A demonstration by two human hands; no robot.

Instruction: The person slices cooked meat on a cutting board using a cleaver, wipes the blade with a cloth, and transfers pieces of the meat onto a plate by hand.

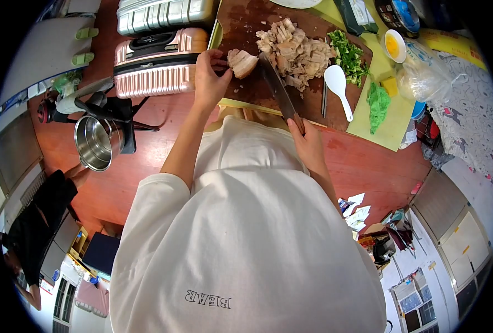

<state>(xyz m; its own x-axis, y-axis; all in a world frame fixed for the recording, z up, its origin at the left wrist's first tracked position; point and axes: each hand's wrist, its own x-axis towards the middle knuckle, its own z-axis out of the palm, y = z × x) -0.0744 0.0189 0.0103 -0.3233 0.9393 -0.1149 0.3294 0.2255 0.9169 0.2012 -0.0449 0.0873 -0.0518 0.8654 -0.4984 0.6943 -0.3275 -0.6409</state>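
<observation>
My left hand point(210, 77) is at the left edge of the cutting board point(238, 22), its fingers curled and closed at the near end of a chunk of cooked pork point(242, 63). My right hand point(307, 143) is wrapped round the handle of a kitchen knife point(278, 89). The dark blade points away from me, its tip between the chunk and a heap of sliced pork point(296, 50). Chopped green peppers point(348, 58) lie right of the heap. A white spoon point(338, 89) and a pair of chopsticks point(324, 94) rest nearby.
A green plastic bag point(377, 105) and a small bowl with yellow contents point(394, 45) are on the table at right. Two suitcases point(160, 64) stand at left. A steel pot point(95, 143) sits below them, near another person in dark clothing point(41, 216).
</observation>
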